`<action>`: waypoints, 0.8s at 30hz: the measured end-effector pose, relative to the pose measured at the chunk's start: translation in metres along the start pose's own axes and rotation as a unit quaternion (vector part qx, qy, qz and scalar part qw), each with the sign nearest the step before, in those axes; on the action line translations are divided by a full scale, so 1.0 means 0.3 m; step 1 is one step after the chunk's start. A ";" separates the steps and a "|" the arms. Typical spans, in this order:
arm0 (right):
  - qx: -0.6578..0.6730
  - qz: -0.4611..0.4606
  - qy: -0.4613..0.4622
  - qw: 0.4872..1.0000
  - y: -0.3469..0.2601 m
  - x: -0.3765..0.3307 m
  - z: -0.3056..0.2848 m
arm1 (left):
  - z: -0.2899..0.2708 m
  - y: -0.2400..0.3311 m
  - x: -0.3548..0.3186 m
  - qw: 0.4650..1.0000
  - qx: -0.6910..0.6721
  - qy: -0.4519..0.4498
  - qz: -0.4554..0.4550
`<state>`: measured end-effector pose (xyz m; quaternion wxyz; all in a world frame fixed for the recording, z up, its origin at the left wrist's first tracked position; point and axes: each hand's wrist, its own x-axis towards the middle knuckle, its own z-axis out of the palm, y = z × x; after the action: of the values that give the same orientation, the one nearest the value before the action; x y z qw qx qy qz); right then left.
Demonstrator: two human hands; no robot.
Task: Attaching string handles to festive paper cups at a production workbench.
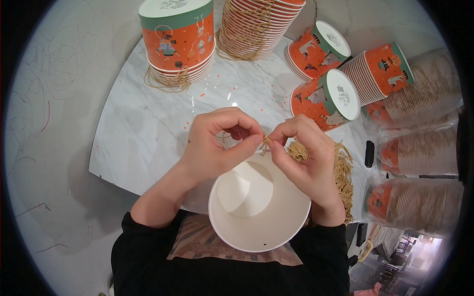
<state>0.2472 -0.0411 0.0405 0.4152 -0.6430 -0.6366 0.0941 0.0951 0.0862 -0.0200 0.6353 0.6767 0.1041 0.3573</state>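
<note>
A white-lined paper bucket (256, 231) is right below my hands, its open mouth toward me. A small dark hole shows near its rim on the side close to my body. Over the far rim, my left hand (217, 143) pinches a tan twisted cord (265, 143) between thumb and forefinger. My right hand (307, 160) grips the same cord from the other side, and the fingertips nearly meet at what looks like a knot. A bundle of loose tan cords (344, 180) lies partly hidden behind my right hand and forearm.
Orange and green printed buckets stand nested at the back left (180, 39), with a tall corded stack (261, 29) beside them. More buckets (326, 98) lie tipped at the right. Plastic-wrapped stacks (419, 153) line the right side. Orange specks dot the marble-look table (133, 123).
</note>
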 end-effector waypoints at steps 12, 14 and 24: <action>-0.043 -0.044 -0.008 0.998 -0.004 0.002 -0.001 | 0.003 0.012 0.000 1.000 0.018 -0.009 0.006; -0.051 -0.056 -0.009 0.997 -0.006 0.004 -0.001 | 0.002 0.012 0.000 1.000 0.020 -0.012 0.003; -0.052 -0.056 -0.020 0.997 -0.006 0.003 0.001 | -0.004 0.006 -0.006 0.997 -0.058 -0.016 -0.053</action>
<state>0.2459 -0.0404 0.0420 0.3729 -0.6255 -0.6835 0.0500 0.0926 0.0857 -0.0189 0.6927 0.6381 0.1089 0.3179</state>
